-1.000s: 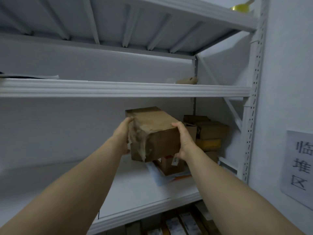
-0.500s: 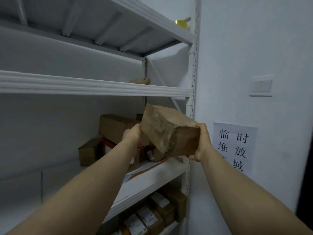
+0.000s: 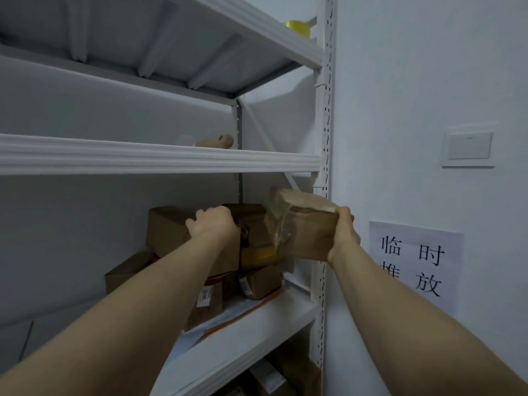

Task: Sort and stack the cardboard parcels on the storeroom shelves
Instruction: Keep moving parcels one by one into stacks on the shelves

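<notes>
- The right hand (image 3: 344,235) grips the taped parcel (image 3: 303,224) by its near right end, with the fingers curled over the top edge and the palm against the side.
- This parcel is off the shelf and tilted, its far end higher. It is at the right end of the middle shelf (image 3: 257,332), just in front of the perforated upright (image 3: 325,132).
- Shiny clear tape wraps the parcel's left face, which sits close to the dark box (image 3: 248,221) on the stack. Whether they touch cannot be told.
- The left hand (image 3: 213,227) is on the large brown box (image 3: 165,230), with the fingers curled over its top edge in a hold.
- The stack fills the shelf's right end below and behind the held parcel.
- Directly under the parcel is a yellowish box (image 3: 257,257), and under that a small labelled box (image 3: 261,281).
- A box with a white sticker (image 3: 207,304) stands below the left forearm, and another box (image 3: 125,271) lies further left.
- Flat envelopes with an orange edge (image 3: 243,312) lie beneath the stack.
- Above, a cardboard tube (image 3: 217,141) rests on the next shelf, and a yellow tape roll (image 3: 298,27) sits on the top one.
- More boxes (image 3: 268,378) stand on the level below.
- On the wall to the right are a paper sign (image 3: 414,264) and a switch plate (image 3: 468,145).
</notes>
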